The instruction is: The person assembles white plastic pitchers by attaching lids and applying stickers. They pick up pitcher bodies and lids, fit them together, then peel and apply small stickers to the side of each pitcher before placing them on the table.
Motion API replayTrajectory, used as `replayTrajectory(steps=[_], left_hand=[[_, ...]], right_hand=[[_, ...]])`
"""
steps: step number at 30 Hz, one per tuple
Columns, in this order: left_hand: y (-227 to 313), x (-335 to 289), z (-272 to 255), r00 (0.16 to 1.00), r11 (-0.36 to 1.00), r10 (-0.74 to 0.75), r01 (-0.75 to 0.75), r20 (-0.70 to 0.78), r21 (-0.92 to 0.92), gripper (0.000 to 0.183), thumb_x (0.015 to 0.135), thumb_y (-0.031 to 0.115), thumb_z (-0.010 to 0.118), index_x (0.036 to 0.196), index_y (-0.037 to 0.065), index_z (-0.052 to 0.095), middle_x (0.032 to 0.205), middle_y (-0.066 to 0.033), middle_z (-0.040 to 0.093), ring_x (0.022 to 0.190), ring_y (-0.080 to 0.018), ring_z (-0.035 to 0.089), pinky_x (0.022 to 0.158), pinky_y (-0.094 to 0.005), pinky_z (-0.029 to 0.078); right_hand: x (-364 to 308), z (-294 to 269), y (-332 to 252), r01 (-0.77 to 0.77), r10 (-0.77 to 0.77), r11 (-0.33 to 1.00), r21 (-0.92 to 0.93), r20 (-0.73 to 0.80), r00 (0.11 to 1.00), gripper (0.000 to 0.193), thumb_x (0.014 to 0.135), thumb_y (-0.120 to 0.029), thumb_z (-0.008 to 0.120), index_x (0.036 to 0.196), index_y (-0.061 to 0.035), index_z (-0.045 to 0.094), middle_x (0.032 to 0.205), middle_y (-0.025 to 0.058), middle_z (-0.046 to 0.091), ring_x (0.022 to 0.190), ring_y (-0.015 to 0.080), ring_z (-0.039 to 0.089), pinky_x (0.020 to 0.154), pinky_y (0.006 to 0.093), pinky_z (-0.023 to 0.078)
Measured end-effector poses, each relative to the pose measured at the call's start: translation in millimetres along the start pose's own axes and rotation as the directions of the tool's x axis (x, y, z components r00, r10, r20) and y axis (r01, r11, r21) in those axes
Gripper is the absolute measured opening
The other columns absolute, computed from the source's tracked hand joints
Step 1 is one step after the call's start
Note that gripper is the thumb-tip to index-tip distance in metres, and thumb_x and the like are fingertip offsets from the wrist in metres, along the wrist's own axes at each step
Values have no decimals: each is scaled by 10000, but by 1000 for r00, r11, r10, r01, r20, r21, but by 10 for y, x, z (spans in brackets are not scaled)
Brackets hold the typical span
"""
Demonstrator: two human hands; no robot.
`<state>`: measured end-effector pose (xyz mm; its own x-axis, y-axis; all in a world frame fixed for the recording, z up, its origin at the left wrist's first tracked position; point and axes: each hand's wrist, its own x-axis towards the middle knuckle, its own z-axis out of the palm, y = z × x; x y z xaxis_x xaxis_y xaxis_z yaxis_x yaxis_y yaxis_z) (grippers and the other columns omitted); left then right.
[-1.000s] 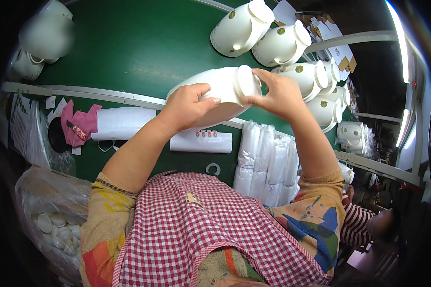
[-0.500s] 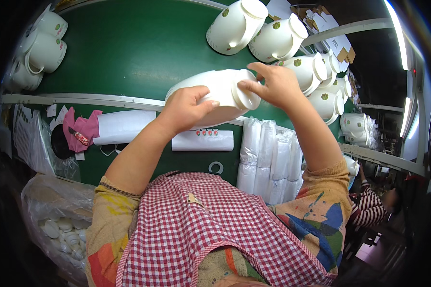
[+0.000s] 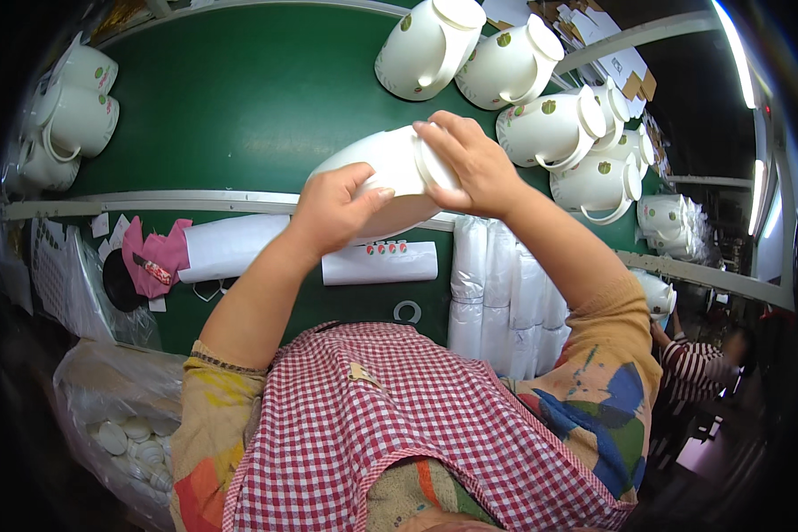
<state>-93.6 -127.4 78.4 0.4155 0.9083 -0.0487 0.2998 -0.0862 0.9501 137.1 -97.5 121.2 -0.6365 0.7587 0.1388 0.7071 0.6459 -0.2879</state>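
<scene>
A white plastic jug (image 3: 372, 152) is held tilted on its side over the workbench's front rail, its lidded end toward the right. My left hand (image 3: 330, 208) grips its body, with the thumb on the near side and the other fingers hidden behind it. Over the jug's round white lid (image 3: 426, 161), my right hand (image 3: 474, 167) is closed, palm against the end and fingers curled across the edge. The handle of this jug cannot be made out.
Several finished white jugs (image 3: 545, 129) lie at the right on the green bench (image 3: 230, 97); more jugs (image 3: 84, 115) stand far left. Nearer are a sticker sheet (image 3: 379, 266), bundled plastic bags (image 3: 496, 293), a pink cloth (image 3: 161, 253) and a bag of white lids (image 3: 133, 443). A co-worker (image 3: 696, 368) is at right.
My right hand has moved left and closed over the lid, where before its fingers pinched the edge. The jug's lidded end has shifted a little left. My left hand keeps its hold.
</scene>
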Motion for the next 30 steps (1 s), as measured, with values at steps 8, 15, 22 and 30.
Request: replayTrajectory(steps=[8,15,22,30], left_hand=[[-32,-26,139,999,989,-28,25,-18,-148,231,838,207,583,867,-22,573,716,-131,594,669,-181,556,613,-317,455],[-64,103,254,980,969,-76,29,-185,-244,206,879,162,565,986,-10,595,747,-3,596,648,-49,509,562,-215,419],[-145,221,-74,921,791,-260,30,-291,-610,205,934,235,486,879,37,500,613,15,451,492,-44,362,449,-179,288],[-184,269,-4,904,831,-254,23,-343,-556,191,932,216,488,873,35,507,609,10,455,491,-49,362,454,-188,294]], right_hand=[[42,109,214,294,-279,953,74,-162,946,579,732,-412,606,1212,-102,514,1160,165,489,1044,354,480,879,418,409],[231,343,141,-214,233,969,125,-171,957,563,778,-488,566,1200,-117,549,1201,179,510,1142,331,456,968,404,361],[-649,1319,-30,-504,554,631,589,112,825,276,801,-215,616,1015,-40,622,983,116,611,936,270,590,837,344,457],[-1106,2015,-152,-549,527,835,44,226,820,291,675,-159,664,961,-103,652,915,90,637,910,271,595,826,401,425]])
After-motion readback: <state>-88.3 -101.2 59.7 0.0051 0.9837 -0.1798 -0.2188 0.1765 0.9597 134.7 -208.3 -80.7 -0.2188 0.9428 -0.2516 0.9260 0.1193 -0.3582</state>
